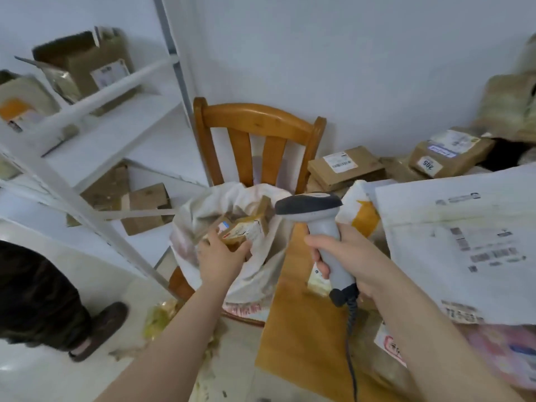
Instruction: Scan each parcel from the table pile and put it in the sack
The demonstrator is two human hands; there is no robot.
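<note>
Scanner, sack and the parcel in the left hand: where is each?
scanner (324, 231), head view, on its grey handle.
sack (261, 277), head view, on its white front cloth.
parcel (246, 229), head view, on its labelled top face.

wall (377, 53): plain white
floor (43, 381): pale, glossy
chair (255, 117): wooden, against wall
shelf (116, 126): white rack, left
counter (304, 329): wood top

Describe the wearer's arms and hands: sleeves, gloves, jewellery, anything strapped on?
The left forearm and right forearm are bare all the way to the frame edge, with no sleeve or cuff showing. The left hand and right hand are ungloved. No watch, band or ring is visible on the sides the head camera sees, and there are no markings.
</note>
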